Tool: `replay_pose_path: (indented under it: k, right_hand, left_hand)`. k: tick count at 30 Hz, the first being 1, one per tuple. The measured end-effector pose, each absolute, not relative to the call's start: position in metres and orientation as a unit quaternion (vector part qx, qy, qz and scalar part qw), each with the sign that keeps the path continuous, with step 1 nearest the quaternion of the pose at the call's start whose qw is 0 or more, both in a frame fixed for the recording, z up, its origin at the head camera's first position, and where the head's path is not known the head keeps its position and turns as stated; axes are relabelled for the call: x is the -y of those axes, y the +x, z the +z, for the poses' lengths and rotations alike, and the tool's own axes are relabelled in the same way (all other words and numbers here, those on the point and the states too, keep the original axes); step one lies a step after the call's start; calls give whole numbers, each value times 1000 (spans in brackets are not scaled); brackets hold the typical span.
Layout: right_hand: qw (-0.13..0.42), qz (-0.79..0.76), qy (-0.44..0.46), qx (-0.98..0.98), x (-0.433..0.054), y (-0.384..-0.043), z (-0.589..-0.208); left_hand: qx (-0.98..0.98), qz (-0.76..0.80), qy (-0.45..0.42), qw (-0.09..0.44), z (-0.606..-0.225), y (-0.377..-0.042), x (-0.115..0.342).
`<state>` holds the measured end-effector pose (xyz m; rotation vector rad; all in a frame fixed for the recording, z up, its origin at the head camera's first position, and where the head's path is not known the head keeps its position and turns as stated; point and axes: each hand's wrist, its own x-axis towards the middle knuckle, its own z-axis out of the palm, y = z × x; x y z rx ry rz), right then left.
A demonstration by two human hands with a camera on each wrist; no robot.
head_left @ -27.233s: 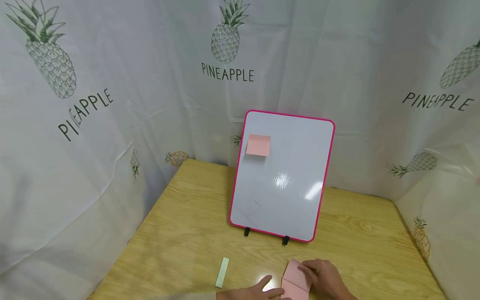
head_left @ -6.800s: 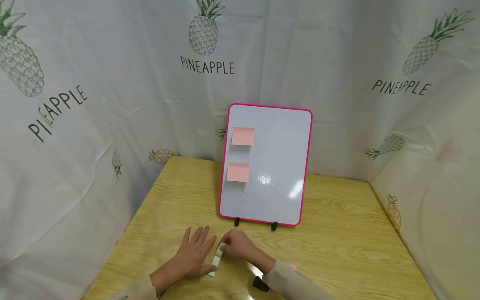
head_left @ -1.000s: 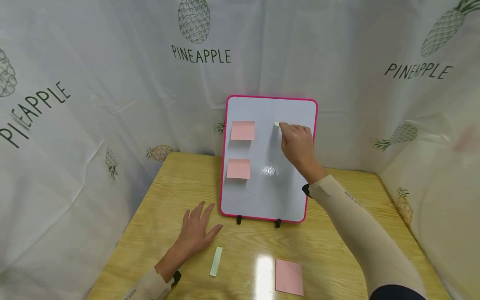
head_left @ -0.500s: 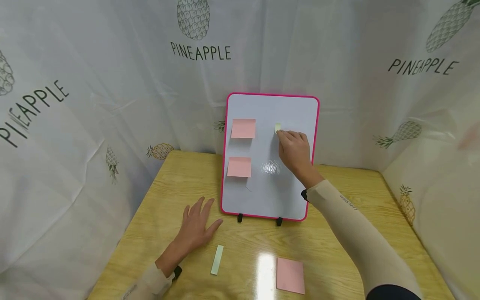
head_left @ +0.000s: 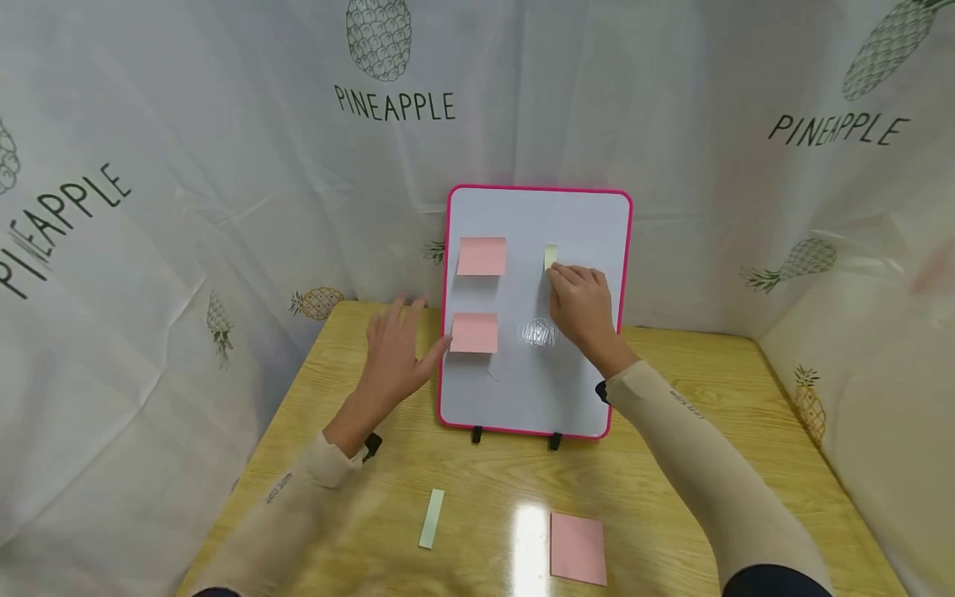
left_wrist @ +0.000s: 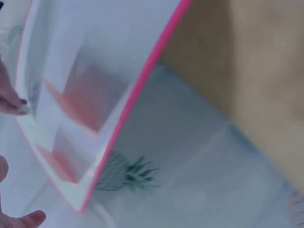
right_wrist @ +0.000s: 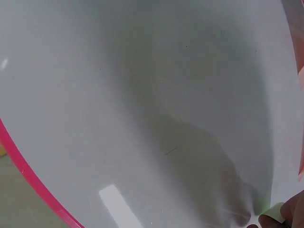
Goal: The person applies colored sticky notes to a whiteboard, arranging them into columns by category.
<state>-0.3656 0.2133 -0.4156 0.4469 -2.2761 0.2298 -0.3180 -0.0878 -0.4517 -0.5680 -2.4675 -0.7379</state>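
A pale green sticky strip [head_left: 550,255] lies upright against the upper right part of the whiteboard [head_left: 522,390]. My right hand [head_left: 588,311] pinches its lower end, and the fingertips cover that end. In the right wrist view, a curled bit of the green strip [right_wrist: 272,212] shows beside the fingertips. My left hand [head_left: 395,356] is raised at the board's left edge with its fingers spread, holding nothing. Its thumb is close to the lower pink sticky note [head_left: 474,333]; whether it touches the board I cannot tell. Another pink sticky note [head_left: 482,257] is stuck above.
On the wooden table [head_left: 358,531] lie a narrow green sticky pad [head_left: 431,519] and a pink sticky pad [head_left: 578,549]. Two black feet [head_left: 555,441] stand under the pink-framed board. A pineapple-print curtain [head_left: 246,149] hangs behind and at the sides.
Lately my left hand has risen from the table to the board's left edge, and my right hand has slid down the green strip. Since the oldest frame, a second pink note has joined the first.
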Motion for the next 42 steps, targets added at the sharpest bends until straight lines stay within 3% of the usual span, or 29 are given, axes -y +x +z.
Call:
replay_pose_path:
  k: [8,17,29,42]
  right_hand:
    - [414,89,184,887,-213,-370,-422]
    - [428,86,193,879,-215,-372,-426]
    - [438,70,203,873,-221,-374,-426]
    - [451,82,209,864,-216,-373,-425]
  left_hand:
    - [894,-226,-241,302,-384,-369,36]
    - [946,-66,-237,210,-337,-421,-33]
    - [955,15,-236,178,-327,-460,-70]
    - [963,21,-209,170,-328,-467,-75]
